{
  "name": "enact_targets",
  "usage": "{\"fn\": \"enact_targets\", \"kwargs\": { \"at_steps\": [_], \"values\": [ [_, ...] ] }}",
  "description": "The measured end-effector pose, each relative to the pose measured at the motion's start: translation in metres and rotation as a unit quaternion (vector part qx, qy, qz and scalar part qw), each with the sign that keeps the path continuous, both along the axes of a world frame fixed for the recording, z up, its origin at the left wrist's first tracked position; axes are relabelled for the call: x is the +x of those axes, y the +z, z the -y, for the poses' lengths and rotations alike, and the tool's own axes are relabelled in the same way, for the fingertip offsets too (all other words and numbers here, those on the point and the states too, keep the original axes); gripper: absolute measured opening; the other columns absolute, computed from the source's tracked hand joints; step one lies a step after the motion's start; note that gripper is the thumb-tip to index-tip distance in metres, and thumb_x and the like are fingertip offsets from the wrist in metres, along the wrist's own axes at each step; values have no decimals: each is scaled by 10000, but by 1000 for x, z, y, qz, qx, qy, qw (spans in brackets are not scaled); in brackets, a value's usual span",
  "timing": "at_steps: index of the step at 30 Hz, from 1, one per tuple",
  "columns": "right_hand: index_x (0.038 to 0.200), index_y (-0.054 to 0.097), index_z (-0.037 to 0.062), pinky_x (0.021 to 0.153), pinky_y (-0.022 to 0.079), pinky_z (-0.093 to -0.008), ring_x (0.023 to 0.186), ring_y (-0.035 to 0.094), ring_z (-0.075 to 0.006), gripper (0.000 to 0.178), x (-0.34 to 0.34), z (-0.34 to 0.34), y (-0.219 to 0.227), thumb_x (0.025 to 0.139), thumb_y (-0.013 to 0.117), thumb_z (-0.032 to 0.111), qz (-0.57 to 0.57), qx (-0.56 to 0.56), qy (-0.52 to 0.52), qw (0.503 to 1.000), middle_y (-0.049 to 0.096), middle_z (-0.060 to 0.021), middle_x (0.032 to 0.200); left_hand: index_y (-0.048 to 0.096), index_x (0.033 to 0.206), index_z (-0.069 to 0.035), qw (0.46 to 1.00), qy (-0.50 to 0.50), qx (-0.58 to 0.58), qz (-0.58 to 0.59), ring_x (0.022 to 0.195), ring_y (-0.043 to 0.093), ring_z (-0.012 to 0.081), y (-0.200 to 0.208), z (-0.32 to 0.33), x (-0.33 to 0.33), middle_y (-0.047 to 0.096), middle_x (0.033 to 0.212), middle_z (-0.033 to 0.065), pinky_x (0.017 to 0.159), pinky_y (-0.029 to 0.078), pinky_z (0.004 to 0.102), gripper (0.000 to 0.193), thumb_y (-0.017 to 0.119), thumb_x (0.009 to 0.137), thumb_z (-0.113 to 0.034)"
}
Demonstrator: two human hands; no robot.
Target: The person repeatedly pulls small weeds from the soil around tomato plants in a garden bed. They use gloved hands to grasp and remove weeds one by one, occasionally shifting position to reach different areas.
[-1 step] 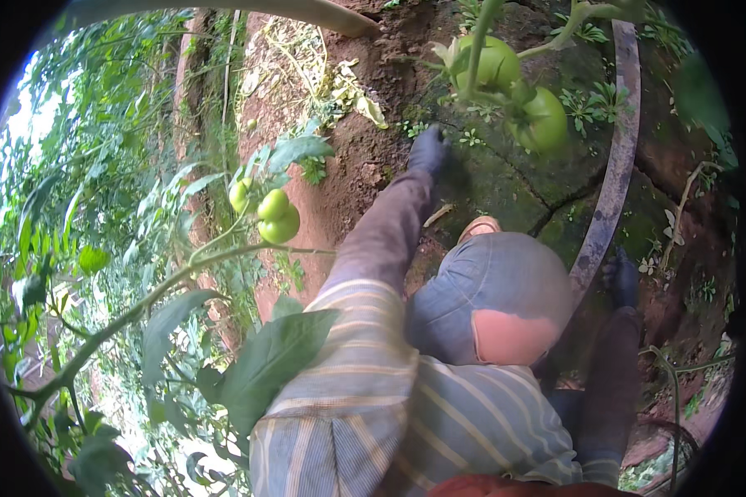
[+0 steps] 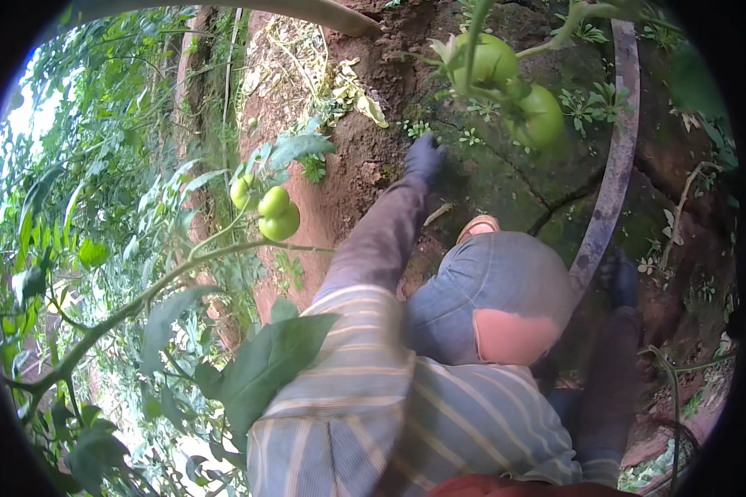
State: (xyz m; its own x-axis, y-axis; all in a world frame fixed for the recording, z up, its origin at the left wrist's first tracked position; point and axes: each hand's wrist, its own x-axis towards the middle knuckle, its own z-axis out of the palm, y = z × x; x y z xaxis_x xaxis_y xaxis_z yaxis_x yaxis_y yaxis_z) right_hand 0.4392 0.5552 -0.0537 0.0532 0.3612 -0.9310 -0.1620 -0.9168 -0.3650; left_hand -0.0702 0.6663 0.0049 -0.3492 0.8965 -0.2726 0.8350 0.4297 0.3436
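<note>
I see the left hand drawn back slightly toward the body, so more of the small green seedling just beyond it shows. On my feed, the green tomatoes at upper right have drifted slightly up and left.

A grey, pale-striped shirt is worn over dark brownish sleeves; the hands are covered by dark blue gloves; blue trousers, torn or patched, are worn.

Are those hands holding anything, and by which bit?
Cannot tell: the left hand is by a small green plant, any grip hidden; the right hand is in shadow.
</note>
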Motion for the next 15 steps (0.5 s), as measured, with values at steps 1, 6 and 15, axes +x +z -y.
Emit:
{"fn": "enact_targets", "kwargs": {
  "at_steps": [1,6,15],
  "values": [
    [801,559,112,394,356,-257,426,457,-123,343,1,1,0,944,499,417,-35,15,-8,999,533,-15,574,628,948,-39,999,34,24,36,769,635,277,4,20,-9,659,845,163,715,496,381,259,672,786,-236],
    [804,556,117,396,341,-248,441,451,-106,310,1,7,-3,943,520,392,-39,37,-32,998,538,-15,594,625,920,-81,986,151,-26,-65,779,634,316,14,58,-65,659,828,156,730,485,392,242,639,788,-283],
    [862,587,53,408,411,-280,457,552,-154,432,1,9,-7,889,556,483,-16,21,-29,999,610,-59,625,585,1185,-56,995,75,-14,-69,958,637,301,3,0,-57,662,1037,162,848,488,366,436,692,777,-167]
  ]
}}
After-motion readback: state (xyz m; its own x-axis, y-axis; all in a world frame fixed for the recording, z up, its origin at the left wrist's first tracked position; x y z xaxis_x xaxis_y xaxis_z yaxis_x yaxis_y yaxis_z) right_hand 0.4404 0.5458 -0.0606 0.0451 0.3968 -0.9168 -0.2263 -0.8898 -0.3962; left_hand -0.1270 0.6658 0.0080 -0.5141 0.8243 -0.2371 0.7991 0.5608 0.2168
